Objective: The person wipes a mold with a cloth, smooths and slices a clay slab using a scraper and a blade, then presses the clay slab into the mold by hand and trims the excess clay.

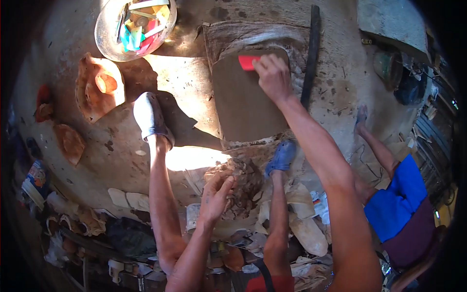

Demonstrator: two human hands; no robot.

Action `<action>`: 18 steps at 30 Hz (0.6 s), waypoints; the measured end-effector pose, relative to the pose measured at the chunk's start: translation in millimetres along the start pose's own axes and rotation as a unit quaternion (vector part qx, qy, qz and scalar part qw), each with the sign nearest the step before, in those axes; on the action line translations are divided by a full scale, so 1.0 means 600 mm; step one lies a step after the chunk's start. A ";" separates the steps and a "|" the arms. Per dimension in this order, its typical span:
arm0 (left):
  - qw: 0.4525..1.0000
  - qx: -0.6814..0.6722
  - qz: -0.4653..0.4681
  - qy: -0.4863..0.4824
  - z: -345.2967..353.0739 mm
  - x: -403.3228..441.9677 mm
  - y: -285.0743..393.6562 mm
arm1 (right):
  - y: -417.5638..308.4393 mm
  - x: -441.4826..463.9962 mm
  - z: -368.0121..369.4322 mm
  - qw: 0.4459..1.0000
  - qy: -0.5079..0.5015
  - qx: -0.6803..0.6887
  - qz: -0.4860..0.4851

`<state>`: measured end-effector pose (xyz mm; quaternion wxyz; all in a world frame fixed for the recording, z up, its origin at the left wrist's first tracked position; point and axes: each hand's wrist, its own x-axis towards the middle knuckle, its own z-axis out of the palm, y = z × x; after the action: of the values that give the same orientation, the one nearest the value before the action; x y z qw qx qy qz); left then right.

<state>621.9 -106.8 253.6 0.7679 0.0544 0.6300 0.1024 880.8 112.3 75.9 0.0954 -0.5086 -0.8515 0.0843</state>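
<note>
My right hand [273, 75] grips a red scraper [248, 63] against the upper part of a smooth grey-brown clay slab [248, 107]. The slab lies on a cloth [233, 36] on the floor. Lower down, my left hand [217, 192] is raised near a rough heap of clay [243, 194], with its fingers curled; whether anything small is between them is hidden. My feet in clogs stand on either side of the slab's lower end.
A bowl of colourful tools [104, 36] stands at upper left, above orange clay pieces [99, 87]. A dark bar [311, 53] lies right of the slab. Another person in blue shorts [396, 202] is at right. Clutter lines the bottom.
</note>
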 end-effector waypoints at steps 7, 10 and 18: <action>0.999 0.005 -0.034 0.000 0.013 -0.005 0.014 | -0.141 -0.326 -0.062 0.983 -0.154 0.097 -0.007; 1.000 -0.008 -0.014 -0.010 0.016 0.002 0.037 | -0.127 -0.320 -0.078 0.961 -0.234 0.146 -0.032; 1.000 0.019 -0.012 -0.009 0.020 0.000 0.024 | 0.083 0.004 -0.035 0.999 0.032 0.022 -0.011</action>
<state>632.4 -92.3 259.0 0.7733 0.0622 0.6257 0.0813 927.5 138.9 84.6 0.1342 -0.4999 -0.8513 0.0855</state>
